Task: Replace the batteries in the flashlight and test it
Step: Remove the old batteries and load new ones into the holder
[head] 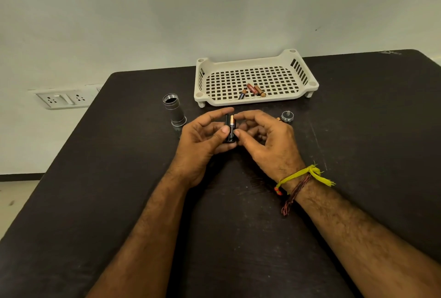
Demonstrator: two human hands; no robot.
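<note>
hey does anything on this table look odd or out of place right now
Nothing stands out. The flashlight body stands open beside the tray, its cap lies apart, three loose batteries sit in the tray, and both hands hold the battery holder.

Matt dark table (358,154), cream perforated plastic tray (238,64), ribbed silvery metal flashlight body (175,111).

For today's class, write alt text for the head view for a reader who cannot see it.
Both hands, left hand and right hand, hold a battery holder above a black table. The flashlight body stands left, its cap right, three batteries in a tray behind.
</note>
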